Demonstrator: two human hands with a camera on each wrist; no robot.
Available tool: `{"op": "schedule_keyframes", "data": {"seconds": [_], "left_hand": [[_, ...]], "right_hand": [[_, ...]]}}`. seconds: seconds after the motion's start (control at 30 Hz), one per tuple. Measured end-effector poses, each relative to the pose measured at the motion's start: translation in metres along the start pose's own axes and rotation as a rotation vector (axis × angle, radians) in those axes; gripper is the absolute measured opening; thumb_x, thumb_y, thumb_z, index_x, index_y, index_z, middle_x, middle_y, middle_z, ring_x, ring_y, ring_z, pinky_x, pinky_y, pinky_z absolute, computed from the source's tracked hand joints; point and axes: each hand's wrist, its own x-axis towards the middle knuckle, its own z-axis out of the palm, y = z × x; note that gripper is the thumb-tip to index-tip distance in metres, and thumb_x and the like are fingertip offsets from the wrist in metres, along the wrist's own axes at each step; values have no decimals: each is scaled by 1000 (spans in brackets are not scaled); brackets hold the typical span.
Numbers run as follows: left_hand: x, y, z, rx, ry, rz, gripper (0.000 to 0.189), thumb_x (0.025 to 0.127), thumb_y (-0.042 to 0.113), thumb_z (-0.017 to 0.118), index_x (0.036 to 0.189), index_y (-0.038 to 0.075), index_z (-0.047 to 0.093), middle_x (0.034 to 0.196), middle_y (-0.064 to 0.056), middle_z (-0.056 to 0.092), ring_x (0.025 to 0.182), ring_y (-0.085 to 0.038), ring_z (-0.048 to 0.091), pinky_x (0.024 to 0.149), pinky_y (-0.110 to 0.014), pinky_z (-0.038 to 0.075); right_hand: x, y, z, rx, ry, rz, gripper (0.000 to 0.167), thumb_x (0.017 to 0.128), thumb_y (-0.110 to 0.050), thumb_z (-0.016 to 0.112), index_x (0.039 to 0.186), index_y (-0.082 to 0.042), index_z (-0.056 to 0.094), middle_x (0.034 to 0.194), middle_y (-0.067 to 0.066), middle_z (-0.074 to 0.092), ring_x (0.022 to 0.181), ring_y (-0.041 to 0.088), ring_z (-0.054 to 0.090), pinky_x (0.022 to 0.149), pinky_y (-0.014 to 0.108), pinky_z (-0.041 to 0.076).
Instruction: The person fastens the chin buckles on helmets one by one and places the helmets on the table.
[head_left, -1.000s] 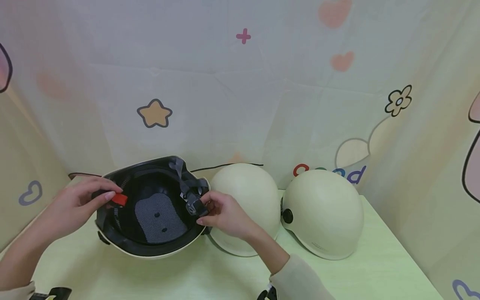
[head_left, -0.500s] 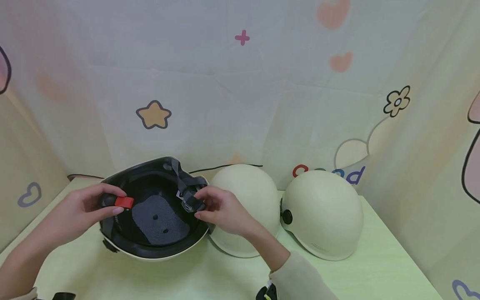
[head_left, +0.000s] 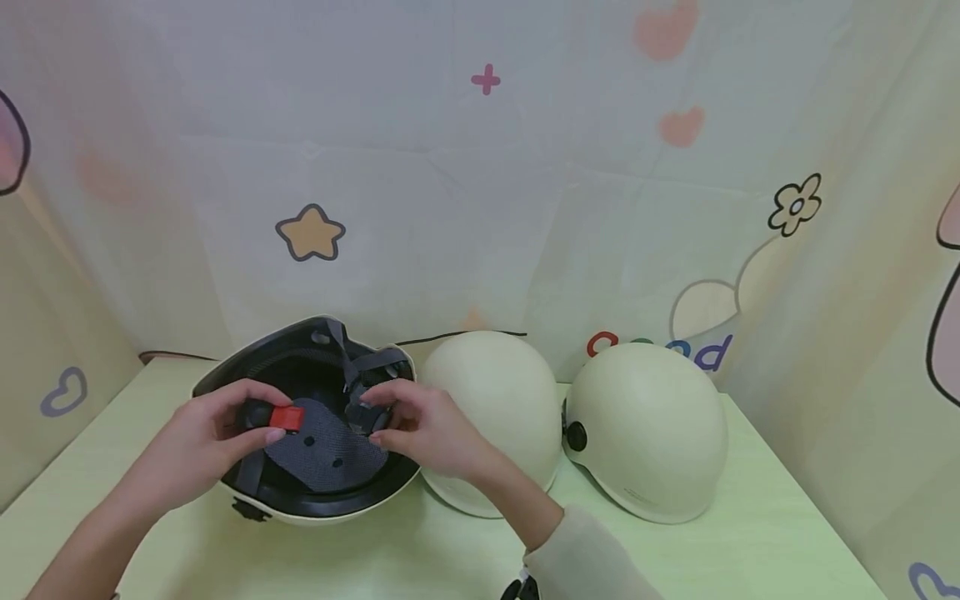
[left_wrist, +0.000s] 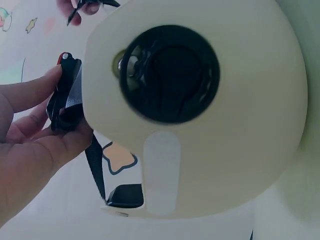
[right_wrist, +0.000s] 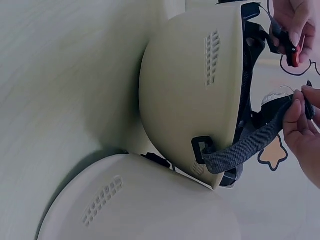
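An upturned cream helmet (head_left: 315,507) shows its black padded inside on the left of the table. My left hand (head_left: 198,446) pinches a black chin-strap buckle half (left_wrist: 65,92) with a red tab (head_left: 288,418) over the helmet's left side. Facing it, my right hand (head_left: 438,429) pinches the black buckle end (head_left: 366,413) of the other chin strap (right_wrist: 250,150) between thumb and fingers. A gap separates the two buckle parts. In the left wrist view, a round black knob (left_wrist: 172,75) sits on the helmet's shell.
Two more cream helmets, a middle one (head_left: 495,417) and a right one (head_left: 645,433), rest dome up on the pale table (head_left: 757,517). The middle one stands close against the upturned helmet. A printed curtain (head_left: 450,208) hangs behind the table.
My left hand has carried the red-tabbed buckle to the right, over the helmet's inside. My right hand has shifted slightly left with its buckle end, so the gap has narrowed. The helmet has turned slightly.
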Motion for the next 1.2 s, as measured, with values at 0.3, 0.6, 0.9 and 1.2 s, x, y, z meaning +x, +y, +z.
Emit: {"op": "schedule_keyframes", "data": {"seconds": [0.3, 0.6, 0.9, 1.2], "left_hand": [[-1, -1, 5, -64, -15, -36, 33, 79, 4, 70, 110, 2, 59, 100, -15, 62, 69, -14, 57, 57, -23, 46], [-2, -3, 6, -101, -36, -19, 31, 79, 6, 70, 108, 4, 59, 102, -15, 58, 69, -16, 55, 55, -25, 44], [-2, -6, 8, -151, -66, 9, 29, 80, 10, 70, 107, 5, 59, 98, -13, 58, 69, -16, 58, 57, -25, 47], [-3, -5, 10, -156, -37, 8, 30, 80, 9, 70, 107, 6, 58, 101, -13, 59, 75, -14, 61, 61, -26, 51]], "right_hand": [[0, 3, 13, 17, 30, 34, 25, 77, 8, 67, 100, 3, 58, 71, 14, 61, 61, 2, 50, 52, 17, 40], [0, 10, 21, 117, 49, 97, 26, 79, 6, 66, 103, 3, 60, 75, 17, 63, 64, 6, 56, 59, 18, 46], [1, 13, 29, 367, 78, 199, 27, 80, 13, 60, 105, 5, 60, 78, 23, 62, 68, 19, 63, 71, 35, 53], [2, 16, 31, 419, 62, 143, 28, 81, 15, 57, 109, 9, 57, 81, 29, 59, 68, 12, 61, 73, 33, 53]]}}
